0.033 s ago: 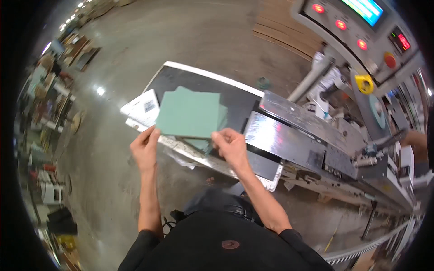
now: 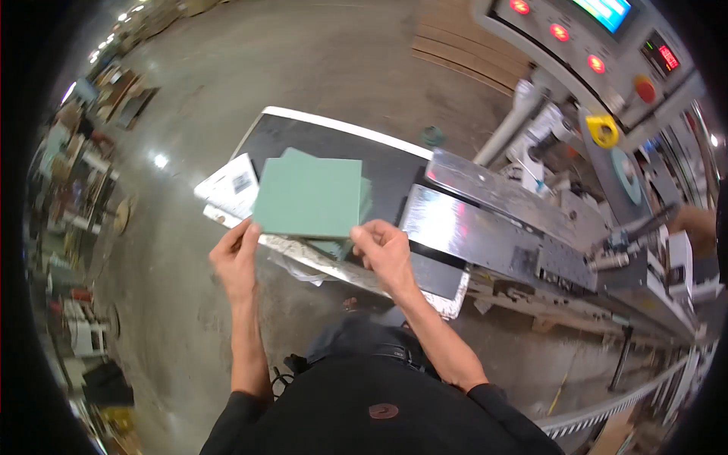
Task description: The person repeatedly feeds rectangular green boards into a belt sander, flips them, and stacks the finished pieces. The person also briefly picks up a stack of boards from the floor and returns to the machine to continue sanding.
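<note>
A flat, square green board (image 2: 309,196) is pinched at its two near corners, by my left hand (image 2: 236,258) on one side and my right hand (image 2: 387,254) on the other. Thumbs and fingers of both hands are closed on its edge. Beneath it, more green pieces (image 2: 367,199) stick out askew on the dark table top (image 2: 394,174). How many lie there is hidden by the upper one. Next to the left corner rests a white printed sheet (image 2: 227,182), partly over the table's pale edge.
A metal machine bed (image 2: 432,216) joins the table's right side. Above it hangs a control panel (image 2: 576,61) with lit red buttons and a screen. A yellow tape ring (image 2: 601,130) is near the panel. At far right another person's arm (image 2: 694,227) reaches in.
The whole view has shifted slightly, so table and machine appear a little further left. Both hands keep their hold on the green board's near corners.
</note>
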Available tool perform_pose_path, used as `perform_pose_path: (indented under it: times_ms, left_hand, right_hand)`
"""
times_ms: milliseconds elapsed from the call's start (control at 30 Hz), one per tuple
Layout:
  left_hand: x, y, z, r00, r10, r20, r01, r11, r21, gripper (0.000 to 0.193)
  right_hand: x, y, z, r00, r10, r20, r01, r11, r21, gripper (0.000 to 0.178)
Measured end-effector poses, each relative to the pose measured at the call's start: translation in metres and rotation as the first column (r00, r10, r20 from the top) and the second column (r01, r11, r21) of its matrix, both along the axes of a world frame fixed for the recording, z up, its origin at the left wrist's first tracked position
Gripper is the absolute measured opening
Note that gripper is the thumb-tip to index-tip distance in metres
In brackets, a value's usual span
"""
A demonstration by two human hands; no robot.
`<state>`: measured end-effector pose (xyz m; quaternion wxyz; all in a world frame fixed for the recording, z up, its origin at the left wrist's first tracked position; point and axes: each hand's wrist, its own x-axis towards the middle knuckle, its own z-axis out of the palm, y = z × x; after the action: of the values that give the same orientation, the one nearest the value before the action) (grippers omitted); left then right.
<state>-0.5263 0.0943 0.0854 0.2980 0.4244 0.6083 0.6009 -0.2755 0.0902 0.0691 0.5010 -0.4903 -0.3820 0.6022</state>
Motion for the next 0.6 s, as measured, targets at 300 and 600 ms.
perform_pose_path:
  times_ms: [300,600]
  left_hand:
    - [0.145,-0.043,-0.018,0.875,-0.484,-0.013,0.484,0.873,0.052,0.023]
    - [0.200,-0.006,-0.083,0.789,-0.542,-0.291,0.562,0.827,-0.018,0.025]
  right_hand:
    - [0.106,-0.129,-0.061,0.801,-0.584,-0.131,0.564,0.810,-0.158,0.017]
    - [0.155,-0.107,-0.088,0.688,-0.723,-0.061,0.710,0.688,-0.149,0.021]
